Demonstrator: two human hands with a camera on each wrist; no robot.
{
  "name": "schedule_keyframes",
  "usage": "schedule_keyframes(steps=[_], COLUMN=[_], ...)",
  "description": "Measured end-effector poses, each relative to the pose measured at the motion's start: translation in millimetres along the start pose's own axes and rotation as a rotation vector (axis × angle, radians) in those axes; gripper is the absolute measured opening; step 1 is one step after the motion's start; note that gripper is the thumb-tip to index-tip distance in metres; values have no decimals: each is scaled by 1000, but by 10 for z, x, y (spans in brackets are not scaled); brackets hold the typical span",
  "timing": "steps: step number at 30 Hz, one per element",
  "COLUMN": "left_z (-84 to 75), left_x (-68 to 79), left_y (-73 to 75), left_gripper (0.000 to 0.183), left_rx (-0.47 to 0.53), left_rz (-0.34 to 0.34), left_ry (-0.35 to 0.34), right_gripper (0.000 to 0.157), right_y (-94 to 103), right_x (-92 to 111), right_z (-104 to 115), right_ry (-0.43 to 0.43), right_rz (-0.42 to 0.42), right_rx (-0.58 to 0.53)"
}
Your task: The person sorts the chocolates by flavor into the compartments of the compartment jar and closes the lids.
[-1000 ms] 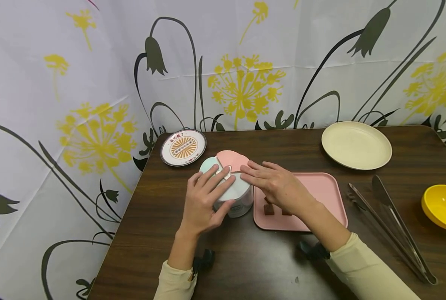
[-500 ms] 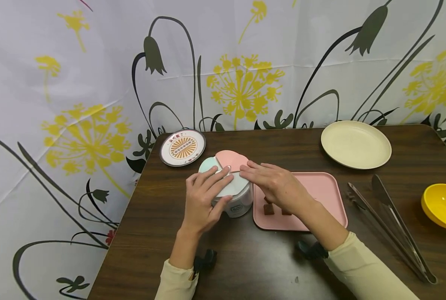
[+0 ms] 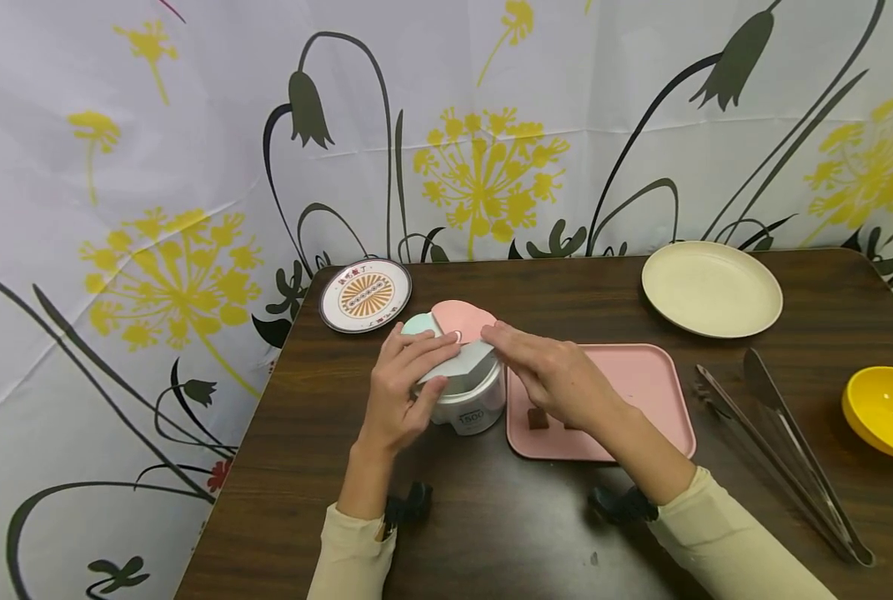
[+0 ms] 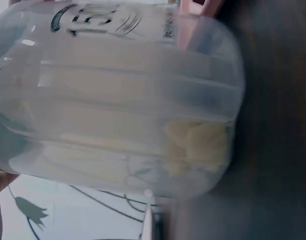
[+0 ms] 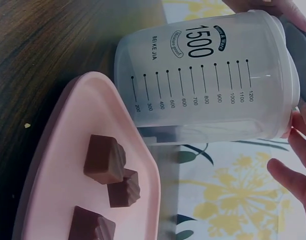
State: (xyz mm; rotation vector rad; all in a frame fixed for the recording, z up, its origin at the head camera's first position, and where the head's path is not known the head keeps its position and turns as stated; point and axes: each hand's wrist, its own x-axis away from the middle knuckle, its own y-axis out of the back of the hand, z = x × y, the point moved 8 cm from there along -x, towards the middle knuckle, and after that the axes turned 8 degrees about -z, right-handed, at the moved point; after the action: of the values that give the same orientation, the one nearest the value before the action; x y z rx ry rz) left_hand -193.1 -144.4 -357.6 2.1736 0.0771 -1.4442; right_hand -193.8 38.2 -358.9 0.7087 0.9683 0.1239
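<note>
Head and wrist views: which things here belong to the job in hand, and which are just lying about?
Likely part of it:
- measuring canister
- its tilted lid flap
- pale pieces inside
- possibly the chocolates on the pink tray

Apparently lying about:
- patterned plate
- cream plate
- metal tongs
- yellow bowl

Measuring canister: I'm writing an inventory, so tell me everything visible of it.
The measuring canister is translucent, seemingly plastic, printed 1500 with scale marks from 200 to 1200. Its scalloped lid is pink and mint with a grey flap tilted up. It stands upright on the dark table beside the pink tray, some pale yellow pieces blurred inside, near the bottom. The left hand lies over the lid; the right hand is at the flap's edge.
</note>
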Motion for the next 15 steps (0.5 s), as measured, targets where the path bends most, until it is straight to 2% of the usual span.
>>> schedule_keyframes(steps=[5,12,15], left_z=[53,147,166], left_x=[-51,-38,-28], left_y=[0,9,13], left_gripper=[42,50,53], left_rx=[1,-21,-14], left_rz=[15,26,29], left_ry=[3,77,86], right_gripper=[53,62,63], right_y=[-17,-71,-76], right_x=[14,22,19], right_z=[1,5,2], right_ry=[-5,-33,-46], right_rz=[-20,22,32], right_rx=[-30,-63,-61])
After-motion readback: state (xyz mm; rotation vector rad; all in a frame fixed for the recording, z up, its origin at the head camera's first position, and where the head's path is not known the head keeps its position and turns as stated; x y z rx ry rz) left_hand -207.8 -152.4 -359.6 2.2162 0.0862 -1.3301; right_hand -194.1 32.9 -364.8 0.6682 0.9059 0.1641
